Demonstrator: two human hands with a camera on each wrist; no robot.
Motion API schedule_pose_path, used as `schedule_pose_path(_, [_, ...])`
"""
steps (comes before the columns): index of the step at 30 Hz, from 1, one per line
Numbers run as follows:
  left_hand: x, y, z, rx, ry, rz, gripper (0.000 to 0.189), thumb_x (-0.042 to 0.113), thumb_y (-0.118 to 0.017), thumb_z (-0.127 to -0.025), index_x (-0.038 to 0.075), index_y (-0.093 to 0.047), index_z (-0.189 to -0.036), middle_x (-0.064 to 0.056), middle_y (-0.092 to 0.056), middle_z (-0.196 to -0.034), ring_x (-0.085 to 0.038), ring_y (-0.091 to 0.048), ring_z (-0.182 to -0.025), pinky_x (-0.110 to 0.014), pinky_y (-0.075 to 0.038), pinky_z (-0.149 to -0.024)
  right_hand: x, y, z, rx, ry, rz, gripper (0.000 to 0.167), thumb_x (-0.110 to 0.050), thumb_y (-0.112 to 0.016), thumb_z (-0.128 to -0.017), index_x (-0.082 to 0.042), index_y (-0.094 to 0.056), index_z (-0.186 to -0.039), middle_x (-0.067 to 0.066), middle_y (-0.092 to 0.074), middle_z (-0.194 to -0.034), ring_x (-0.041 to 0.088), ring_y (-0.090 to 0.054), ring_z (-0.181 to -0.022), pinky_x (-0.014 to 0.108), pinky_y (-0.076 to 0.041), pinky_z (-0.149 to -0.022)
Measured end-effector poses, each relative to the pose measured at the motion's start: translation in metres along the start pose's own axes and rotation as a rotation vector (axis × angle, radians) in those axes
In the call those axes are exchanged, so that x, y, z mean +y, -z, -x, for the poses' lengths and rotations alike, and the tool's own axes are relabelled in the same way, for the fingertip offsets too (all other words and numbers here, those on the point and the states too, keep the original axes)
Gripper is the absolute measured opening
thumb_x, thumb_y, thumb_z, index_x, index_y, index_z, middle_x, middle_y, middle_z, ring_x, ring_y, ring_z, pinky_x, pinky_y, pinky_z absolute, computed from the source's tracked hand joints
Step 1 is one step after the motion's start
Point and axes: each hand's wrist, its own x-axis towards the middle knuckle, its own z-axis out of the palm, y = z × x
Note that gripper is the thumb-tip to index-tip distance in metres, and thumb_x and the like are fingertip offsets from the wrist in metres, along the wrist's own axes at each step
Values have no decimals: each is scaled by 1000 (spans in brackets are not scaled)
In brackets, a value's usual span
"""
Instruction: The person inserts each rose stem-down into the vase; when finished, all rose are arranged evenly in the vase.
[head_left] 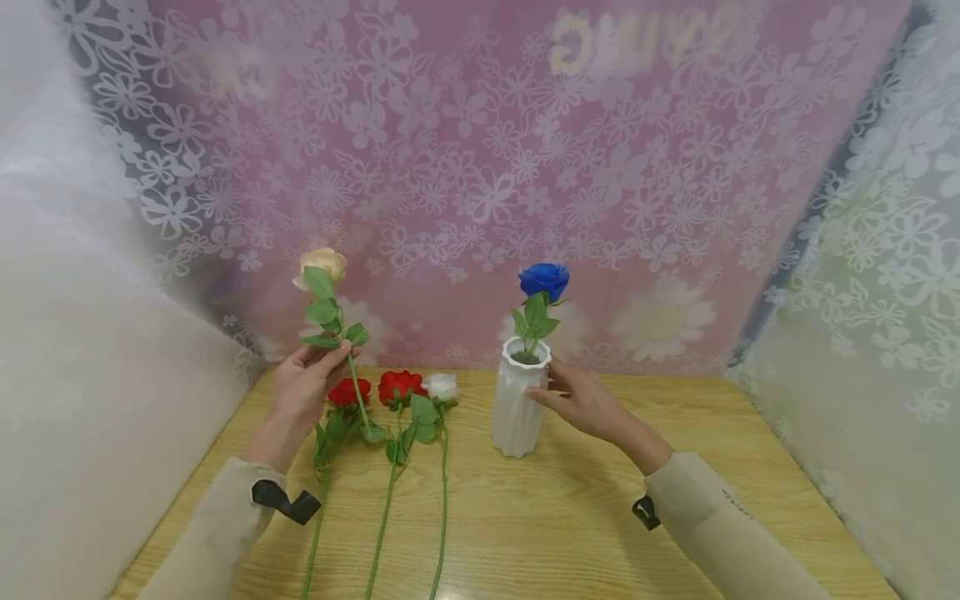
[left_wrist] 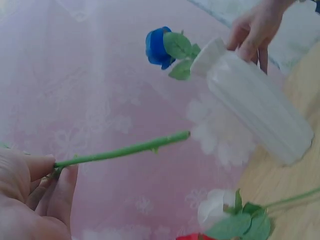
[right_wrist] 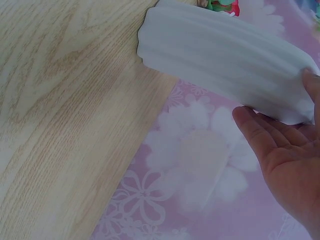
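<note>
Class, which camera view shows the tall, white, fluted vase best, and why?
The head view: the tall, white, fluted vase stands upright, full-length, its opening visible. The left wrist view shows it slanted, opening hidden; the right wrist view shows its side close up, opening out of sight.

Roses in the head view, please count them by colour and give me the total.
Red roses: 2
White rose: 1
Blue rose: 1
Peach rose: 1
Total: 5
</note>
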Motion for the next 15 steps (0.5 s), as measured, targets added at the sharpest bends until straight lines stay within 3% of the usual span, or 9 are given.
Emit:
schedule_pose_path(8, [3,-28,-5,-111,59,201,22,1,-69,-100,9,-67,-120,-2,-79,-105,-12,-79,-99,-22,-61,-92,0,0,1,-6,-7,-4,76,-39,-65,-106,-9,-31,-166,21,-58,-152,41,-66,-129,52,-59,-102])
schedule_pose_path(11, [2,-39,-6,-119,31,141,24,2,-67,-102,9,-65,-124,1,-80,-104,-11,-78,-100,-25,-62,-91,0,0,1,-6,-3,2,76,-39,-65,-106,-9,-30,-167,22,-58,-152,41,-67,-128,52,-60,-101])
schedule_pose_path(15, [0,-54,-6,-108,-23,-10,27,8,-67,-104,11,-64,-131,9,-81,-102,-7,-78,-97,-30,-62,-95,-1,0,0,-5,4,10,77,-40,-64,-106,-9,-30,-167,21,-58,-152,41,-67,-128,52,-60,-101])
